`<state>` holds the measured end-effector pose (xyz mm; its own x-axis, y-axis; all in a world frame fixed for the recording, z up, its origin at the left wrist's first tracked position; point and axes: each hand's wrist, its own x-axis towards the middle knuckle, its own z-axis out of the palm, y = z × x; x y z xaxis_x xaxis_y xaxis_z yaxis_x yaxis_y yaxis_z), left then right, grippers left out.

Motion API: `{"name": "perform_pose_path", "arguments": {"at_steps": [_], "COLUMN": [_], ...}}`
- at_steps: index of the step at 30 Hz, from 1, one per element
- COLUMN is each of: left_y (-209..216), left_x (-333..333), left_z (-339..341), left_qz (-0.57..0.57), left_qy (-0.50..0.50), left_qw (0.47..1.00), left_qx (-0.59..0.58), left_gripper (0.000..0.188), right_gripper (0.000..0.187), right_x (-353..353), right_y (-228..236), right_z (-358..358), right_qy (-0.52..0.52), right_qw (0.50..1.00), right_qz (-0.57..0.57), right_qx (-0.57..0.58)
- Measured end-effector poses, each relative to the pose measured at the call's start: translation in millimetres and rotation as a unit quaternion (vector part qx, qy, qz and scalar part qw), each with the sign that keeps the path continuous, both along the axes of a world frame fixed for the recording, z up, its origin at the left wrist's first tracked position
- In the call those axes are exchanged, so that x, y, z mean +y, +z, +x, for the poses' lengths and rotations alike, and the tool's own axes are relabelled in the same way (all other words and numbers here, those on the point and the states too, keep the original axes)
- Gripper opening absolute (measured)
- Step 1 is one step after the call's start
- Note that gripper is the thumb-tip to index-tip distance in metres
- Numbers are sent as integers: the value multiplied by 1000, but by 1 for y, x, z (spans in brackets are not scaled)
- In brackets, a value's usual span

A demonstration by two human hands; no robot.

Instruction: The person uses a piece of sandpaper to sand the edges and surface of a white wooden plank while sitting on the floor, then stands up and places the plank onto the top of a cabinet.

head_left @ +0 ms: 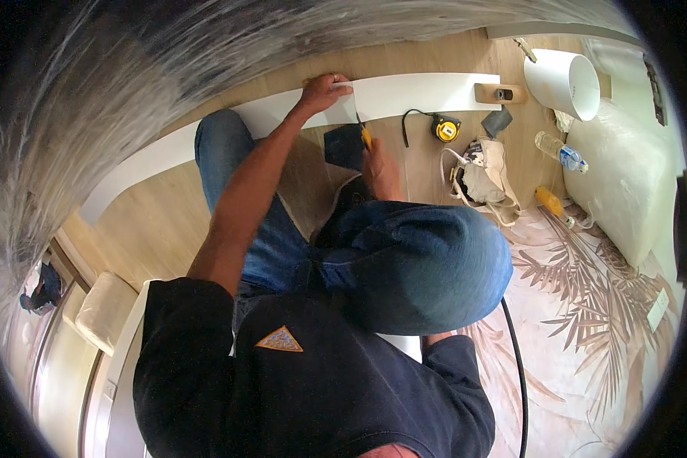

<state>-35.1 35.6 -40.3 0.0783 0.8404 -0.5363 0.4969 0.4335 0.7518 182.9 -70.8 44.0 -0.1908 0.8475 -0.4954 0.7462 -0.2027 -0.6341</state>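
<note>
Currently, the left hand (pixel 324 94) rests on the white strip (pixel 427 93) — whether pinching it, I cannot tell. Nearby, the right hand (pixel 382 169) curls closed around a yellow tool (pixel 366 138).

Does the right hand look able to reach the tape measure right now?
Probably yes: no obstacle shows between the right hand and the tape measure, though that hand holds a yellow-handled tool.

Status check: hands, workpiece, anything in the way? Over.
Left hand on white strip. Right hand gripping yellow-handled tool. Wooden block at strip's right end; tape measure nearby.
</note>
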Motion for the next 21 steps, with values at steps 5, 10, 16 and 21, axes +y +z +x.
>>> {"name": "perform_pose_path", "arguments": {"at_steps": [5,10,16,21], "left_y": [9,1,0,4], "left_x": [5,2,4,4], "left_z": [1,-1,-4,-1], "left_qz": [-8,-4,-17,-9], "left_qy": [-37,-22,-13,-19], "left_qw": [998,999,1000,1000], "left_qx": [42,24,-11,0], "left_gripper": [44,45,45,45], "right_gripper": [23,26,25,27], "right_x": [-1,-8,-13,-8], "right_y": [2,-3,-10,-11], "right_z": [-1,3,2,-1], "right_qy": [-3,8,-12,0], "right_qw": [999,999,1000,998], "right_qz": [-7,-2,15,-20], "right_qx": [-33,-35,-18,-53]}}
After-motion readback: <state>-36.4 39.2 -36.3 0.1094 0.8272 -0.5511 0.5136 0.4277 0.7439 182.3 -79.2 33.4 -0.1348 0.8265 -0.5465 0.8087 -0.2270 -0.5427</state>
